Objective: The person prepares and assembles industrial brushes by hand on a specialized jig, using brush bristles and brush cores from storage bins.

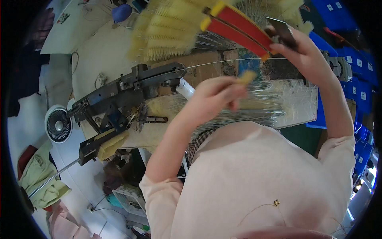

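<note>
My left hand (221,93) is closed over the middle of the bench, its fingers somewhat smeared by motion. From its fingertips sticks a small yellowish piece (247,77), too blurred to tell its kind. Farther right, my right hand (302,51) grips a dark flat metal plate (283,32). That hand is at the near end of a red trough with yellow edges (238,30). A thin wire (223,61) runs from the black metal machine (131,81) at the left toward the area under my right hand.
Rows of yellow bristles (171,30) fan out at the back. Thin looped wires (254,107) lie across the bench (300,99) before me. A small fan (58,124) stands at the left, and blue bins (360,97) are stacked at the right.
</note>
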{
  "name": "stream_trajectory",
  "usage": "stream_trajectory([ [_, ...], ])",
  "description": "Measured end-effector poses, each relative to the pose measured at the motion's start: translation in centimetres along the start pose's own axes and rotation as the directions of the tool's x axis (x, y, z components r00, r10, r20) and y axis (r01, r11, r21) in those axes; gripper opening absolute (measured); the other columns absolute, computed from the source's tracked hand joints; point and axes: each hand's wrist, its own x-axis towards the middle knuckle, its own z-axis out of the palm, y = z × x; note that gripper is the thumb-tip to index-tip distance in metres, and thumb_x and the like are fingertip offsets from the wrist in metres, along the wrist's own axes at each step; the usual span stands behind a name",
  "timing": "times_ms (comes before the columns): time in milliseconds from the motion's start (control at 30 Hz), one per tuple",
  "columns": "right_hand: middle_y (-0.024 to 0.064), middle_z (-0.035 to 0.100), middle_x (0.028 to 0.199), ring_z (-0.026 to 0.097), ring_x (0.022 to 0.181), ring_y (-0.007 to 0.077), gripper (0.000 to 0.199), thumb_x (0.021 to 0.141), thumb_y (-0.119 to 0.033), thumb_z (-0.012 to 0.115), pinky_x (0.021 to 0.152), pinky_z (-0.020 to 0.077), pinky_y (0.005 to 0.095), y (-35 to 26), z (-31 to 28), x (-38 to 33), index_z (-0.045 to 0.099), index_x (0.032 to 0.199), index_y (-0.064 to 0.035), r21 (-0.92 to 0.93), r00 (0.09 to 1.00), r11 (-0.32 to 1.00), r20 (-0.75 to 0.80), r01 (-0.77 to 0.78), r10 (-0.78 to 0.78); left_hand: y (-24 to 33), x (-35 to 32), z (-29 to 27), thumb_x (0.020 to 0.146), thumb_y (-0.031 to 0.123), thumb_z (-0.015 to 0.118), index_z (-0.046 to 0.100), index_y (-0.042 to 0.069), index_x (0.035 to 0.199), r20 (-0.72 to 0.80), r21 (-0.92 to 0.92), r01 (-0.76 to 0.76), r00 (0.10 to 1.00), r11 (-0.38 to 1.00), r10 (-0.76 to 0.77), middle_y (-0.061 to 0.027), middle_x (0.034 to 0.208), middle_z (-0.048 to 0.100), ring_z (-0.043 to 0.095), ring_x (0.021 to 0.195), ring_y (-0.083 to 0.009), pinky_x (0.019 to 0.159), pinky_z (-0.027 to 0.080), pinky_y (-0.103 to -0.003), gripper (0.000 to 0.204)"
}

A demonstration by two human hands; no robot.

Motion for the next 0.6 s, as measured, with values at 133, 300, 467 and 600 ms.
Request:
stream_trajectory([
  [133,0.0037,0.059,0.092,0.052,0.080,0.0093,0.030,0.087,-0.011,0.057,0.074,0.0433,0.0227,-1.7,0.4,2.0,0.052,0.115,-0.0019,0.002,0.938,0.947,0.138,-0.321,0.318,-1.1,7.2,3.2,0.091,0.026,0.050,0.058,-0.001,0.088,0.044,0.102,0.065,0.997,0.993,-0.069,-0.0033,0.068,0.054,0.052,0.061,-0.0107,0.056,0.041,-0.023,0.029],
  [300,0.0060,0.061,0.095,0.056,0.083,0.0123,0.029,0.087,-0.010,0.056,0.075,0.0453,0.0241,2.3,0.5,2.0,0.053,0.114,0.0001,0.060,0.982,0.987,0.125,-0.148,0.140,-2.5,4.8,3.3,0.092,0.025,0.050,0.055,0.002,0.092,-0.290,-0.526,-0.017,0.943,0.851,-0.161,-0.0004,0.073,0.052,0.053,0.068,-0.0118,0.057,0.041,-0.023,0.024],
  [467,0.0123,0.060,0.095,0.058,0.086,0.0174,0.027,0.082,-0.007,0.059,0.077,0.0455,0.0265,2.7,1.8,3.1,0.058,0.108,0.0000,-0.190,0.941,0.980,0.337,0.053,0.014,-2.1,0.7,0.8,0.092,0.025,0.051,0.055,0.002,0.095,-0.421,-0.628,-0.098,0.877,0.772,-0.231,-0.0010,0.072,0.054,0.055,0.065,-0.0128,0.055,0.042,-0.023,0.023],
  [600,0.0080,0.060,0.091,0.055,0.087,0.0155,0.029,0.081,-0.009,0.060,0.080,0.0424,0.0276,1.5,1.3,4.4,0.059,0.108,0.0000,-0.037,0.858,0.977,0.472,-0.212,0.204,-2.5,-0.6,-0.8,0.091,0.031,0.051,0.056,0.001,0.096,-0.303,-0.620,-0.002,0.923,0.784,-0.238,-0.0018,0.069,0.055,0.056,0.060,-0.0129,0.051,0.042,-0.022,0.032],
])
